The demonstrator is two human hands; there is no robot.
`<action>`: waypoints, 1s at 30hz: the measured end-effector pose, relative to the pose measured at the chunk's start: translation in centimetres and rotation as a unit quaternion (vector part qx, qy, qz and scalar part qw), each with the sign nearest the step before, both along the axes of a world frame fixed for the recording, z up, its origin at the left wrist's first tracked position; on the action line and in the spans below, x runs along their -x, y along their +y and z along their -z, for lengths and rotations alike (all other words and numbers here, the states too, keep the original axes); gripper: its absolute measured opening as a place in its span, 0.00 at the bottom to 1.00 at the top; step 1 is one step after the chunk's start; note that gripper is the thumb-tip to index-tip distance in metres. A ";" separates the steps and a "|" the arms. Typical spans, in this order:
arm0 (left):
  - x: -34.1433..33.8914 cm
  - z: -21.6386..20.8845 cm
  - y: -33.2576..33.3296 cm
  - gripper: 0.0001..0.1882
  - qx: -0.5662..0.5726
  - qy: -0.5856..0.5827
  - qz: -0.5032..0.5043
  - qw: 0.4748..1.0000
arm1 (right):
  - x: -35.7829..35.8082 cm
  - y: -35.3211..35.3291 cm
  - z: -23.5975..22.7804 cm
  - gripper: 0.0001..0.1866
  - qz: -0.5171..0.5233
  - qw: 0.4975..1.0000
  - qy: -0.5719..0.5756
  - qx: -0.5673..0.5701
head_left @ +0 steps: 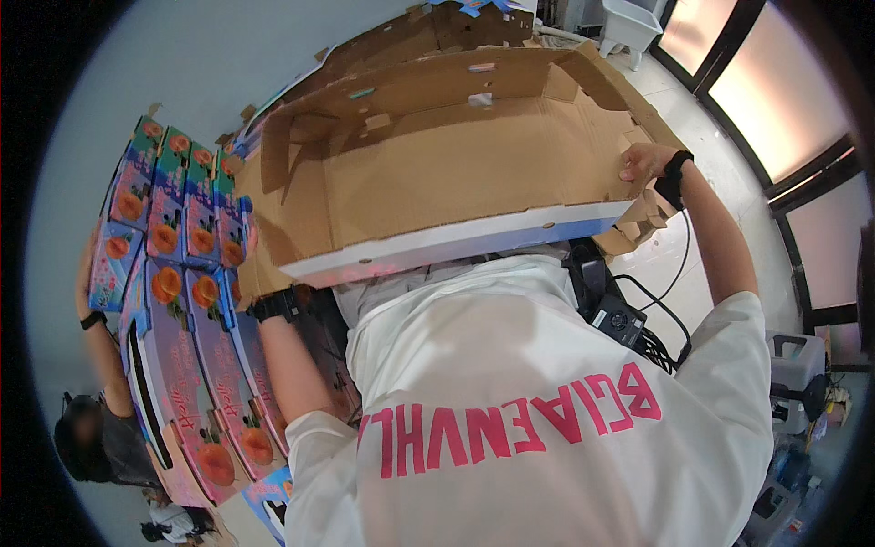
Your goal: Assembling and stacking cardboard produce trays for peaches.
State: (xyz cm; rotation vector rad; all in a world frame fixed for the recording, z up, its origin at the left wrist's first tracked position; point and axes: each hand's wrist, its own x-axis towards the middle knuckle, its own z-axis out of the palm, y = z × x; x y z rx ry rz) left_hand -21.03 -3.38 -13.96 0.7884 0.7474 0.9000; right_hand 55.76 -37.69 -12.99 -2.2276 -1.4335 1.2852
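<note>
Looks like this one's partway through. The person has a big open cardboard box [474,178] held up in front of the waist, between both hands, near edge close to the shirt. As far as I can judge, the main shaping is mostly there: the long walls stand up and the bottom spreads flat across. The ends look less tidy, with the left flap [260,264] sticking out sideways, so I'd guess there's some squaring up left. It's up in the hands, not set down yet, and only bare cardboard shows inside.

Right hand [645,164] is grasping the right end wall, fingers curled over toward the inside. Left hand [253,239] is at the left end, but it's mostly hidden behind the cardboard, so can't tell how its fingers are set.

The box itself is long and shallow like a tray, plain brown inside with creases, a few small slots and a couple of coloured tabs poking through the far wall. The outside of the near wall is printed white fading to blue, with pink toward the left.

Off to the left there's a stack of fruit-print cartons [164,239] in blue, pink and green, with a co-worker [123,442] on the far side of it. More brown cardboard [415,41] sits behind the box.
</note>
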 end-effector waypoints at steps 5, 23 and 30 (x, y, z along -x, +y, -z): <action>0.4 -0.3 -0.3 0.23 -0.008 -0.003 0.004 1.000 | -1.0 -1.5 2.8 0.14 0.055 0.994 0.067 -0.068; -2.4 4.0 1.2 0.28 -0.073 0.026 0.021 0.997 | 2.5 -3.1 9.4 0.21 0.429 0.716 0.440 -0.330; -5.2 3.3 -2.8 0.29 -0.106 0.115 -0.027 0.987 | -5.8 -3.8 21.5 0.28 0.605 0.648 0.307 -0.346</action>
